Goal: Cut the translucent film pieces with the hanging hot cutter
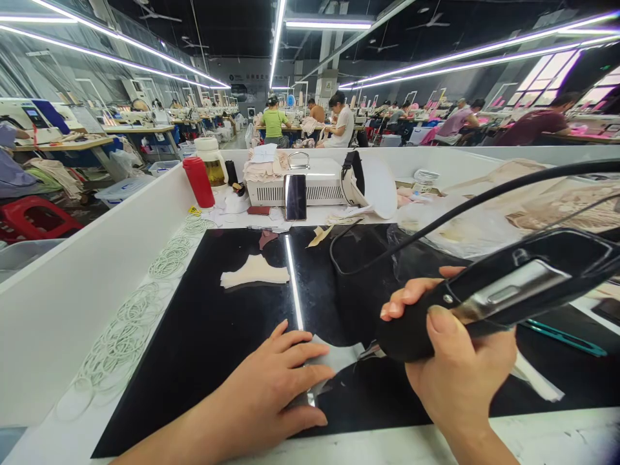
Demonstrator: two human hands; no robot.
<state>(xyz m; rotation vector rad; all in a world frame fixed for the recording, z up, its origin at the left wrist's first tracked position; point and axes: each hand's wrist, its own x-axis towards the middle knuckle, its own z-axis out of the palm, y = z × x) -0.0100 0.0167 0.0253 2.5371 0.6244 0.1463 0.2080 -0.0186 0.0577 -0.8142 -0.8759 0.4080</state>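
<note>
My left hand [285,384] lies palm down on a small light-grey fabric piece [341,355], pressing it to the black work mat [213,361] with the fingers spread. Wrapped in my right hand [458,361] is a black corded electric hand tool [513,284] with a silver side panel. Its narrow metal tip meets the right edge of the grey piece. Part of that piece is hidden under my left fingers. Farther back on the mat sits a cream fabric stack [255,271], cut in a curved shape.
Loops of pale green cord [119,329] line the left side. A red bottle [198,183], a phone [295,197] and a white vented box [320,181] stand behind the mat. The tool's black cable [426,229] arcs across the right. Teal tweezers [564,337] lie beyond my right hand.
</note>
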